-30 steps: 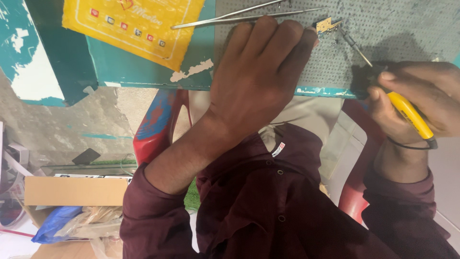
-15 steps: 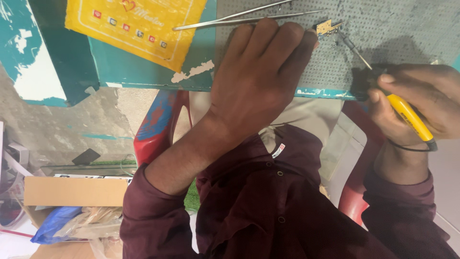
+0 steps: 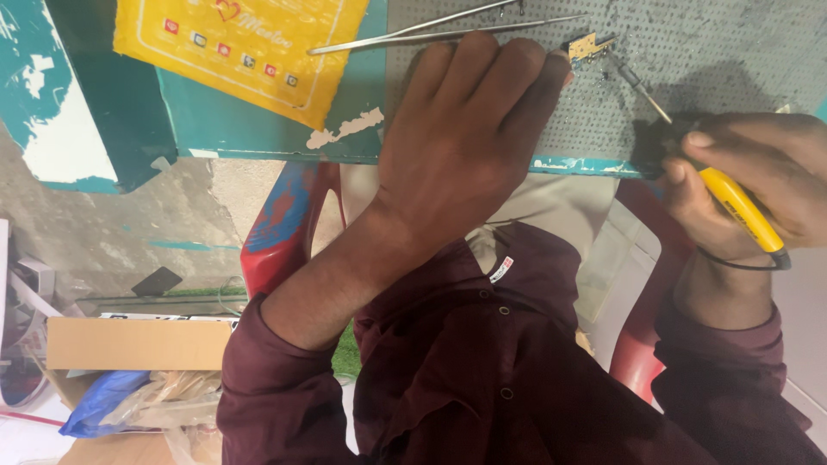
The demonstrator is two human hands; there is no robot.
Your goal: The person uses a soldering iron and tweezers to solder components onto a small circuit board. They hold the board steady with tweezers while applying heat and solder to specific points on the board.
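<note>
On the grey perforated mat (image 3: 724,52) at the far side of the head view, the left hand (image 3: 465,138) lies flat, fingers together and holding nothing, its fingertips touching a small gold circuit board (image 3: 591,45). To the right, the right hand (image 3: 749,185) is clamped on a yellow-handled soldering iron (image 3: 739,207) (its thin tip meets the board). Tweezers (image 3: 448,27) lie just beyond the left hand, beside a yellow packet (image 3: 241,43) on the teal table (image 3: 250,129).

Yellow card (image 3: 245,47), cardboard box (image 3: 138,344), red chair (image 3: 289,228).
</note>
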